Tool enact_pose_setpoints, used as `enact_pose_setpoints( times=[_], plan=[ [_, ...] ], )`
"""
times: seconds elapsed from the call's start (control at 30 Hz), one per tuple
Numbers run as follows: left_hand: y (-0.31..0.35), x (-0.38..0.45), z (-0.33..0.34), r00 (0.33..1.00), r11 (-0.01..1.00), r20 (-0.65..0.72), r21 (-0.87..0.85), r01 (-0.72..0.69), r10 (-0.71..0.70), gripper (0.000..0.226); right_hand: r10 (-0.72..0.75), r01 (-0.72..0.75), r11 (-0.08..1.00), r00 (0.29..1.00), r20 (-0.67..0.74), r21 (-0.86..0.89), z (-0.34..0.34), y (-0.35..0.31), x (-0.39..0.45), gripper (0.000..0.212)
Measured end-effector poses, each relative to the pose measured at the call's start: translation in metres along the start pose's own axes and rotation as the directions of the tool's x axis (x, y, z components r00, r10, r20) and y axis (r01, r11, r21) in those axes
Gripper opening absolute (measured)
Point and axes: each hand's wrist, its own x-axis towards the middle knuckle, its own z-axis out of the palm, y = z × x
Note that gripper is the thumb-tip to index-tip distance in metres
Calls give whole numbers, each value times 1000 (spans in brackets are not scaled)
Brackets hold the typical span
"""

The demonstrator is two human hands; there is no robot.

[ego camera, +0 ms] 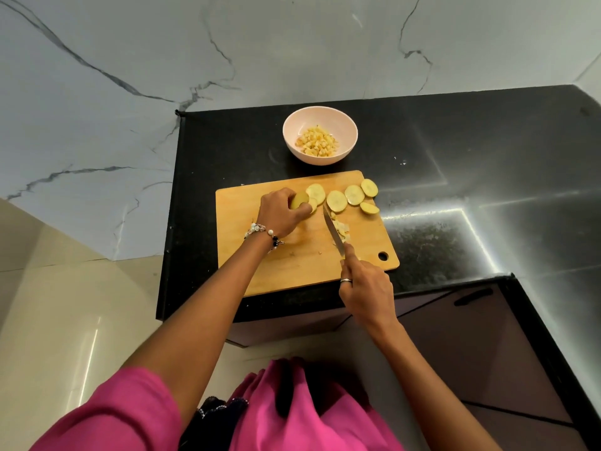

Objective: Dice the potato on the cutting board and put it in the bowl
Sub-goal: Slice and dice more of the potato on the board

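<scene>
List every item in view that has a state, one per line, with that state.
bowl: upright on the counter beyond the board, part-filled with diced potato.
cutting board: flat on the counter.
potato end piece: uncut, gripped by the left hand.
potato slices: round, lying flat, not yet diced.
diced pile: small, beside the blade.
knife: tip on the board, held in the right hand.

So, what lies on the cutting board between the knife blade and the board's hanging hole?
In the head view, a small pile of diced potato lies right beside the knife; past it, bare cutting board runs to the hole.
</scene>
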Motion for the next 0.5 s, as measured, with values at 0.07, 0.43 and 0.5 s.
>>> enact_pose_setpoints(
  times=[0.07, 0.43, 0.5],
  plan=[
    [-1, 2, 1, 996, 991, -45, -110, 72, -77, 39, -26, 27, 999, 1000, -17, 42, 0, -3, 4, 46],
    [-36, -16, -35, 998, 998, 57, -64, -19, 23, 47, -108, 123, 991, 968, 225, -53, 7, -17, 39, 50],
    [-39, -21, -35, 978, 987, 148, 35, -154, 148, 48, -120, 119, 993, 974, 191, 15, 5, -21, 46, 46]
  ],
)
